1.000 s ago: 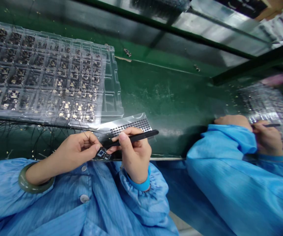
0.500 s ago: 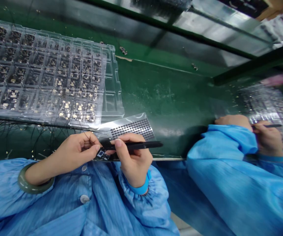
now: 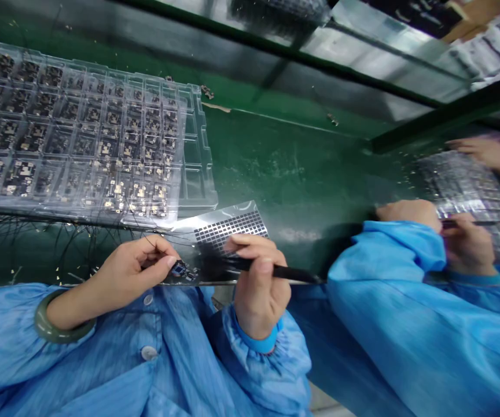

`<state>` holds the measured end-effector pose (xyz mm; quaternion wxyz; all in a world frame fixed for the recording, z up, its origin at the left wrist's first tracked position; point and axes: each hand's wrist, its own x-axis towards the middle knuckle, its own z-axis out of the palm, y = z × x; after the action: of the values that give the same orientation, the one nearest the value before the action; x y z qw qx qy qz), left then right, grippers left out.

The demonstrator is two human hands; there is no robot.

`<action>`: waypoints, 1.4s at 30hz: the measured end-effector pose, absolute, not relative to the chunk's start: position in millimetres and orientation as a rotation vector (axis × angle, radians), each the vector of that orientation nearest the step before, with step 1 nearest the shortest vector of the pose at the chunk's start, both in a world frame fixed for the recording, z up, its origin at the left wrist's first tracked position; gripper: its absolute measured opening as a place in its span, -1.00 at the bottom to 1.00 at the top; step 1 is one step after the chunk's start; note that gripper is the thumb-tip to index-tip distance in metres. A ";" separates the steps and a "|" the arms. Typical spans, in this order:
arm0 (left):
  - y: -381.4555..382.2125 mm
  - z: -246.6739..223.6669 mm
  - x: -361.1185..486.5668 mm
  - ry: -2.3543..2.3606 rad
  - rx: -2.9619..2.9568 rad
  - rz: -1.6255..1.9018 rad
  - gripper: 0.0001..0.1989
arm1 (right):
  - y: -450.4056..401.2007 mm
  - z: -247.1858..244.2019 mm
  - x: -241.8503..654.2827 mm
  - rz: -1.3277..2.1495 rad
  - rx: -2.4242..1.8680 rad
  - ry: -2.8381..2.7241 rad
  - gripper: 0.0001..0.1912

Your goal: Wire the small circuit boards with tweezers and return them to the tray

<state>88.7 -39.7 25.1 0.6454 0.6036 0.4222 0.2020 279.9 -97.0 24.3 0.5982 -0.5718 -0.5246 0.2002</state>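
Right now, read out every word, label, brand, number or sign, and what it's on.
No readable text anywhere.
Small black circuit board in the left hand: too small to tell.
Slim black tool in the right hand: too blurred.
Boards in the clear plastic tray: too small.

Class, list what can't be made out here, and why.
All in the head view:
Tip of the black tool: blurred.
Markings on the circuit board: too small.
Its left end: covered by the left hand.
Part of the patterned sheet: behind the right hand.
Plastic trays: cut off by the picture's left edge.
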 end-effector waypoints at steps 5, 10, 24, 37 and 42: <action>-44.6 20.9 84.4 0.844 1.343 0.630 -0.91 | -104.7 22.8 266.8 0.707 -1.368 -1.570 -0.87; -46.5 15.6 77.3 0.690 1.566 0.811 -0.92 | -104.9 27.8 256.4 0.801 -1.348 -1.560 -0.93; -35.7 33.1 57.3 0.550 1.971 0.658 -0.83 | -100.2 38.1 255.4 0.559 -1.116 -1.853 -0.93; -32.4 32.8 56.1 0.515 1.947 0.972 -0.85 | -101.0 42.2 253.8 -0.160 -1.128 -2.093 -0.87; -33.8 33.4 49.3 0.498 2.110 0.940 -0.81 | -100.9 39.3 252.2 0.021 -1.173 -2.077 -0.79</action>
<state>49.3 -33.8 33.4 0.3794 0.8261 0.1951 0.3682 252.2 -100.9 39.3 0.3690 -0.4571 -0.8092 0.0083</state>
